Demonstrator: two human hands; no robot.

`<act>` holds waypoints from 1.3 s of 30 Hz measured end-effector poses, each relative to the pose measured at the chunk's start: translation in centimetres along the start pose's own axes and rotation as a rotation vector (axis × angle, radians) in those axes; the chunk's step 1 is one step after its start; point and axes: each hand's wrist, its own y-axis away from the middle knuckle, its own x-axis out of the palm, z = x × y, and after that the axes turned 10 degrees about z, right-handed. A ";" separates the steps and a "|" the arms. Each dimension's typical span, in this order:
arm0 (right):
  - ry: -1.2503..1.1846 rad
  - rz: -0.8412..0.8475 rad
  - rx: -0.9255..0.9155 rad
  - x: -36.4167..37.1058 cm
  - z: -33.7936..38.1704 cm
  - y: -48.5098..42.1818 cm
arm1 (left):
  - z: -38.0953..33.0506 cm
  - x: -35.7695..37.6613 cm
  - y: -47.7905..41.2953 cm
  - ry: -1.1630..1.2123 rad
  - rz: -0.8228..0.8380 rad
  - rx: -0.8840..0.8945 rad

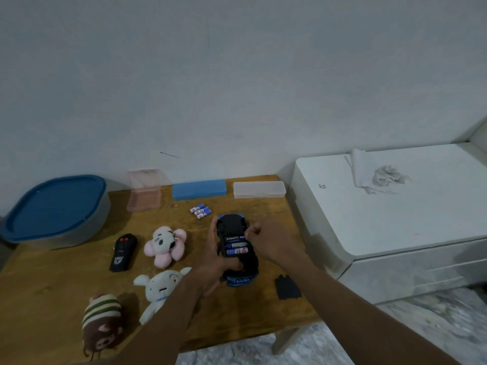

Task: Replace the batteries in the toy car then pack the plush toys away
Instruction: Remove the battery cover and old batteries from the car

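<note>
The head-worn camera looks forward and down across the wooden table from its near edge, close enough that both forearms run in from the bottom of the frame. The left hand and right hand are at the toy car, just below centre. Beyond the fingers the wall fills the upper half; right of them the wide lens takes in a white cabinet.
</note>
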 end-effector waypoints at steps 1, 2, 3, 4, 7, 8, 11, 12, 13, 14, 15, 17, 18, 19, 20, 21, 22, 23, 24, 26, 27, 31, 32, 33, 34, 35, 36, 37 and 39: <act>0.015 -0.011 0.010 0.0 0.2 0.0 | 0.1 -0.1 -0.3 -0.015 -0.012 0.018; 0.031 -0.020 0.030 0.1 0.4 0.0 | 0.1 -0.1 -0.5 -0.028 -0.023 0.035; 0.035 -0.028 0.053 0.2 0.7 0.0 | 0.1 -0.1 -0.7 -0.035 -0.037 0.044; 0.016 -0.033 0.078 0.3 0.9 -0.1 | 0.2 -0.1 -0.8 -0.038 -0.044 0.053; -0.153 -0.030 0.180 0.4 1.4 -0.7 | 0.3 -0.3 -1.3 -0.069 -0.041 0.074; -0.230 -0.035 0.226 0.4 1.6 -0.9 | 0.2 -0.3 -1.4 -0.078 -0.038 0.072; -0.408 -0.039 0.325 0.5 2.0 -1.5 | 0.1 -0.4 -1.3 -0.085 -0.026 0.072; -0.461 -0.043 0.334 0.6 2.1 -1.5 | 0.2 -0.5 -1.3 -0.086 -0.022 0.075; -0.529 -0.046 0.341 0.7 2.1 -1.4 | 0.2 -0.7 -1.2 -0.086 -0.020 0.073; -0.601 -0.049 0.347 0.8 2.2 -1.3 | 0.2 -0.9 -1.2 -0.083 -0.014 0.068; -0.660 -0.051 0.347 0.9 2.2 -1.1 | 0.2 -1.2 -1.3 -0.074 -0.008 0.058; -0.713 -0.054 0.339 1.1 2.3 -0.9 | 0.2 -1.6 -1.4 -0.059 0.001 0.044; -0.705 -0.058 0.329 1.2 2.3 -1.0 | 0.3 -1.7 -1.4 -0.056 0.001 0.043; -0.692 -0.067 0.312 1.3 2.3 -1.0 | 0.3 -1.8 -1.4 -0.052 0.000 0.042; -0.690 -0.083 0.293 1.4 2.5 -1.0 | 0.3 -2.0 -1.4 -0.051 0.003 0.042; -0.699 -0.101 0.280 1.5 2.4 -1.1 | 0.4 -2.1 -1.4 -0.052 0.008 0.044; -0.710 -0.120 0.273 1.5 2.5 -1.1 | 0.5 -2.3 -1.5 -0.055 0.014 0.049; -0.706 -0.132 0.272 1.6 2.4 -1.1 | 0.5 -2.5 -1.5 -0.052 0.018 0.053; -0.684 -0.141 0.272 1.6 2.5 -1.1 | 0.5 -2.5 -1.5 -0.046 0.021 0.056; -0.650 -0.161 0.262 1.8 2.4 -1.3 | 0.4 -2.5 -1.4 -0.043 0.030 0.058; -0.637 -0.176 0.259 1.8 2.4 -1.4 | 0.3 -2.4 -1.4 -0.049 0.032 0.060; -0.592 -0.190 0.226 1.7 2.2 -1.4 | 0.1 -2.4 -1.4 -0.049 0.021 0.066; -0.574 -0.179 0.212 1.7 2.2 -1.3 | 0.1 -2.5 -1.4 -0.042 0.025 0.068; -0.556 -0.167 0.200 1.6 2.2 -1.3 | 0.1 -2.5 -1.5 -0.038 0.031 0.068; -0.533 -0.159 0.189 1.7 2.1 -1.4 | 0.1 -2.4 -1.5 -0.037 0.034 0.066; -0.504 -0.155 0.179 1.7 2.1 -1.4 | 0.0 -2.4 -1.5 -0.035 0.036 0.061; -0.476 -0.150 0.174 1.7 2.0 -1.4 | -0.1 -2.3 -1.5 -0.030 0.038 0.056; -0.455 -0.142 0.171 1.6 2.0 -1.4 | -0.1 -2.2 -1.4 -0.022 0.042 0.052; -0.433 -0.105 0.157 1.3 1.8 -1.2 | -0.2 -2.2 -1.4 -0.008 0.049 0.051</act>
